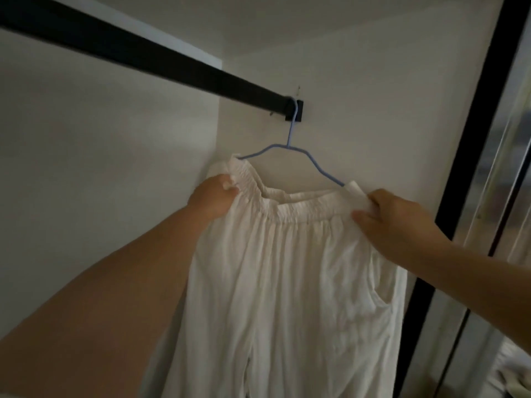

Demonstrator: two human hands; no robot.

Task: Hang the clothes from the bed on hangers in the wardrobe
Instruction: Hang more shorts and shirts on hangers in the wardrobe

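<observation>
Your left arm reaches up from the lower left corner, and your left hand is closed on the left end of the gathered elastic waistband, fingers pinching the fabric. Above it, the black rail of the wardrobe runs from the upper left down to a black bracket on the white side wall. The hook of 1 blue hanger sits over the rail right at that bracket, touching it, and the hanger hangs tilted, its left shoulder higher than its right. The white trousers hang from it inside the wardrobe: both hanger ends disappear inside the waistband, and the legs fall straight down out of view. A side pocket opening shows on the right leg. Your right hand grips the right end of the waistband, thumb under and fingers over the fold of cloth. Further right stands a dark door frame with a mirrored panel.
</observation>
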